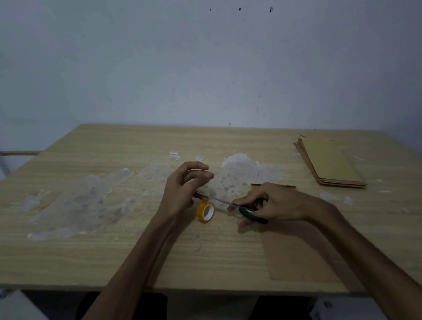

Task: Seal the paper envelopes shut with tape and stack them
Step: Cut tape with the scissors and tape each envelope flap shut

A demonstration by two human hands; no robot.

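A small roll of tape with an orange core stands on edge on the wooden table. My left hand hovers just above it with curled fingers pinching what looks like a clear strip of tape. My right hand grips black-handled scissors whose blades point left toward the strip. A brown paper envelope lies flat under my right hand and forearm, partly hidden. A stack of brown envelopes lies at the far right.
Pale patches of worn, peeled surface spread across the middle of the table, with small white scraps near them. A wall stands close behind the table. The near table edge runs just above my lap.
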